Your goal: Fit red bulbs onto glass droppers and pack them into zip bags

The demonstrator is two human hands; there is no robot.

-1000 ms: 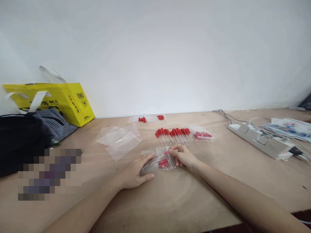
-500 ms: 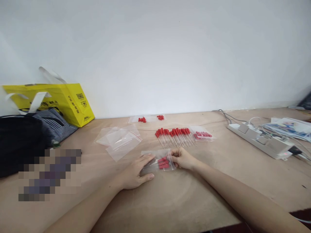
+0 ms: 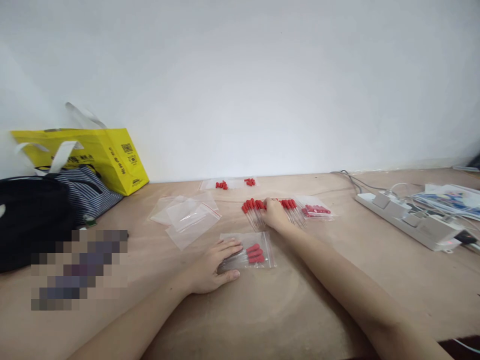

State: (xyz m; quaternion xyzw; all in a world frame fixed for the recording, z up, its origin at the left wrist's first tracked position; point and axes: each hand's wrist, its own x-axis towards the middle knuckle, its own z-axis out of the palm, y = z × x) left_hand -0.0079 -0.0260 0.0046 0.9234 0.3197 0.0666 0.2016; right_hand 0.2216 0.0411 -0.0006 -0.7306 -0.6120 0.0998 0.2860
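Observation:
My left hand [image 3: 215, 265] lies flat with fingers spread on the left part of a clear zip bag [image 3: 270, 250], pressing it to the table. Inside that bag are several droppers with red rubber bulbs [image 3: 255, 254], their bulbs pointing right. Beyond it, my right hand [image 3: 276, 214] reaches into a row of glass droppers [image 3: 252, 207] with red bulbs, its fingers closed at the bulb ends. The fingertips are partly hidden by the hand. At the row's right end lies another zip bag [image 3: 318, 211] with red-bulbed droppers in it.
Flat zip bags [image 3: 191, 215] lie left of the row. Near the wall, a clear bag [image 3: 236, 185] holds small red pieces in two groups. A yellow bag [image 3: 131, 165], a striped pouch [image 3: 80, 187] and a black bag [image 3: 33, 220] stand left; a power strip [image 3: 405, 222] lies right.
My right hand has let go of the zip bag's right edge and moved away from me to the row of droppers. The left hand stays on the bag.

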